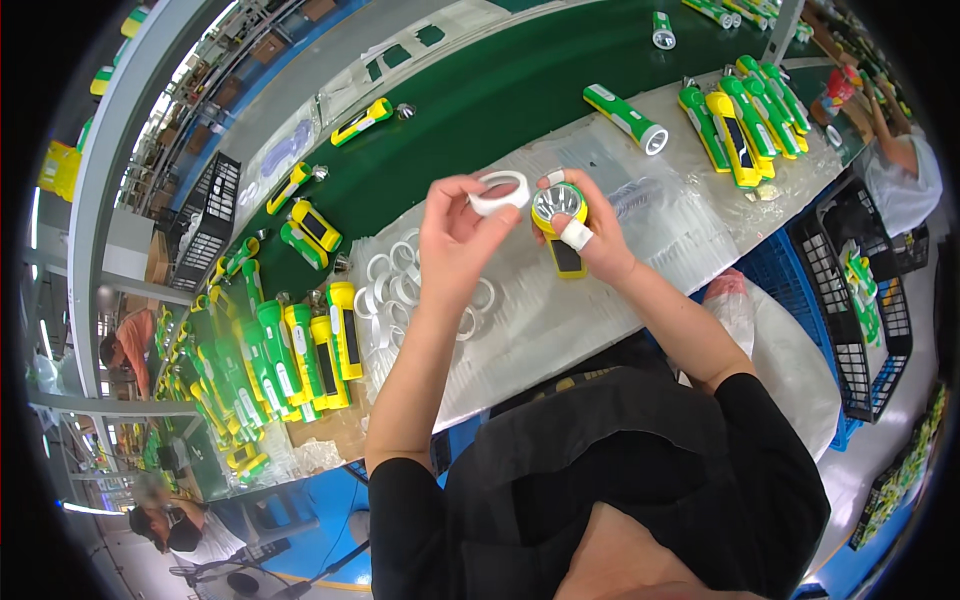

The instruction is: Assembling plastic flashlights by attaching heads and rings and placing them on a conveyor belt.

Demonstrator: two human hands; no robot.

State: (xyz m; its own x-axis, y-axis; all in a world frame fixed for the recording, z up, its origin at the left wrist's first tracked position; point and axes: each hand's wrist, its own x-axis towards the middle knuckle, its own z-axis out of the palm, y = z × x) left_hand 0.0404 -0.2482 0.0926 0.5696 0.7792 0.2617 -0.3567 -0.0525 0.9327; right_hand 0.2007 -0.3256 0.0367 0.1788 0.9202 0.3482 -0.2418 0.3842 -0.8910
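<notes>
Centrally, left hand: our grip pinches a white ring.
Right hand: our grip clasps a yellow flashlight.
Any lettering: too small to read.

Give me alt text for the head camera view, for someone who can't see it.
A person's left hand holds a white ring beside a yellow flashlight in the right hand, its reflector facing the camera. Loose white rings lie on the bench to the left, and more green and yellow flashlights are grouped on both sides.
</notes>
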